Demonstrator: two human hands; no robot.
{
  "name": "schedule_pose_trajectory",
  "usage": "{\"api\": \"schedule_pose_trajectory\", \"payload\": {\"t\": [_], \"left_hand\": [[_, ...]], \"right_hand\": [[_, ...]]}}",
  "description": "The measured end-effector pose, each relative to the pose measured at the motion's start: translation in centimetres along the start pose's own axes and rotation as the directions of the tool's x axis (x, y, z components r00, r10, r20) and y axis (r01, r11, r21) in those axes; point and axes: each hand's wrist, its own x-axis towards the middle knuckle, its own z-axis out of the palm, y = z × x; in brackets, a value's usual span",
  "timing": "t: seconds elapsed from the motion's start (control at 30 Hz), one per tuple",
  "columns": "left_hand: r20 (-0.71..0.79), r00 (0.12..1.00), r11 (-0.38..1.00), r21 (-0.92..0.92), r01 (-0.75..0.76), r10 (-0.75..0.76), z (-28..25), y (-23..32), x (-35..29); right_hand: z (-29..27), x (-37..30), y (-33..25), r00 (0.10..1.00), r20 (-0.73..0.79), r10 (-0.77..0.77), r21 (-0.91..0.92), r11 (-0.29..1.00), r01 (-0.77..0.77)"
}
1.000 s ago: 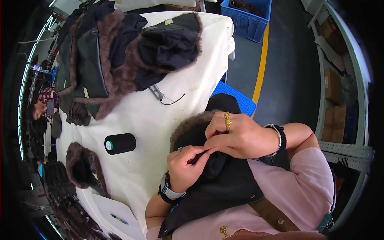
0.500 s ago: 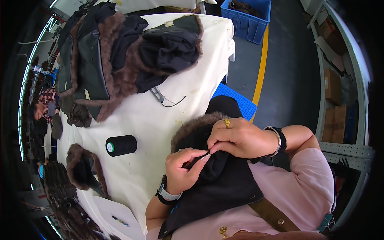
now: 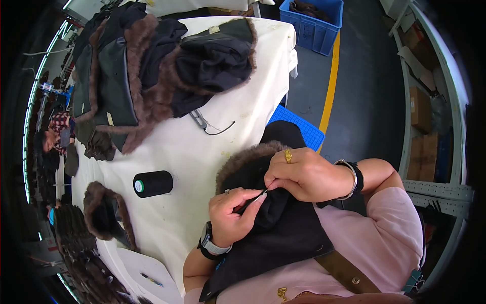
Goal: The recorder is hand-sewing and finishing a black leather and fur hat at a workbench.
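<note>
Across my lap lies a black garment piece with brown fur trim [image 3: 277,238], its fur edge curving along the far side. My left hand [image 3: 234,215], wearing a watch, pinches a fold of the black cloth between thumb and forefinger. Just right of that pinch, my right hand [image 3: 306,175], with a gold ring, has its thumb and forefinger pressed together. Whatever those right fingertips hold is too small to name; a thin dark line seems to run between the two pinches. A black thread cone [image 3: 153,183] lies on its side to the left.
On the white-covered table [image 3: 190,152] are heaped fur-trimmed dark garments [image 3: 152,76], thread snips [image 3: 199,119], a fur-edged piece [image 3: 106,213] and a pen [image 3: 152,279]. Blue crates [image 3: 314,28] stand beyond the table, and a shelf with cartons [image 3: 422,152] is at right.
My right fingertips have drawn slightly right and away from my left fingertips, leaving a small gap. My left hand keeps its pinch on the cloth, nearly still.
</note>
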Motion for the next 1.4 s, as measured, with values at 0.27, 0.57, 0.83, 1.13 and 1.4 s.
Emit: {"api": "schedule_pose_trajectory", "payload": {"t": [0.27,0.57,0.83,1.13,1.4], "left_hand": [[0.021,1.000,1.000,0.003,0.015,-0.015,0.4,-0.6,0.0],[0.071,0.997,1.000,0.009,-0.011,0.011,0.1,-0.6,-0.2],[0.074,0.995,0.996,-0.050,-0.069,0.072,0.0,-0.8,0.1],[-0.096,0.991,0.996,0.032,-0.088,0.090,0.3,-0.9,-0.7],[-0.094,0.984,0.986,0.085,-0.141,0.149,-0.1,-1.2,-1.0]], "right_hand": [[0.0,0.2,-0.3,0.998,0.042,-0.056,-0.011,0.998,0.056],[0.5,1.0,-0.5,0.943,0.094,-0.318,-0.199,0.923,0.331],[1.4,2.5,-3.1,0.855,0.032,-0.518,0.050,0.855,0.516],[-9.8,0.7,-4.9,0.652,-0.738,-0.176,0.214,0.855,0.472],[-16.6,-4.7,-6.6,0.110,-0.735,-0.669,-0.530,0.669,0.521]]}}
